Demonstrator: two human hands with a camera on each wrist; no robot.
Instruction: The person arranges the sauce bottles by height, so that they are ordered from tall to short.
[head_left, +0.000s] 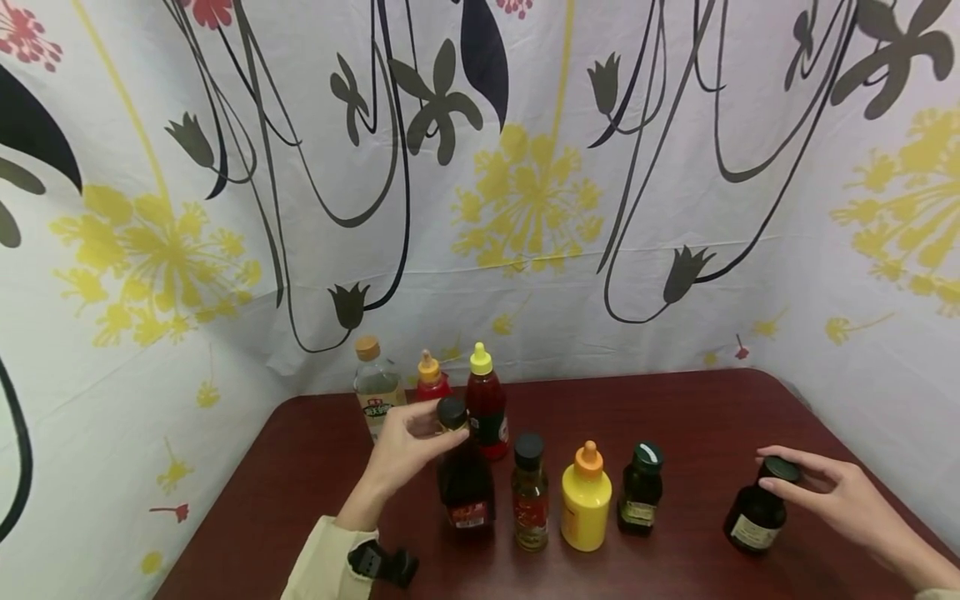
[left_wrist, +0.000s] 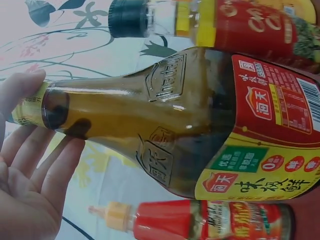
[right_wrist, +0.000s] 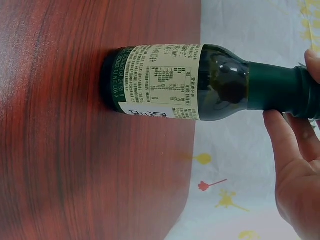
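Observation:
My left hand (head_left: 401, 450) holds a dark soy sauce bottle (head_left: 465, 483) by its neck, just below the black cap, thumb on one side and fingers on the other. The left wrist view shows its brown glass and red and yellow label (left_wrist: 265, 170). At the right of the table, my right hand (head_left: 836, 496) grips a small dark green glass bottle (head_left: 753, 521) round its neck and cap. Its cream label (right_wrist: 172, 82) faces the right wrist camera. Right of the soy sauce stands a slim bottle (head_left: 530, 500) with a red label and black cap.
A yellow squeeze bottle (head_left: 587, 504) and another small dark bottle (head_left: 640, 492) stand between the hands. Behind the left hand are a clear bottle (head_left: 375, 379), a red squeeze bottle (head_left: 430, 379) and a dark red sauce bottle (head_left: 486, 408). A patterned curtain (head_left: 525, 317) backs the brown table (head_left: 600, 408).

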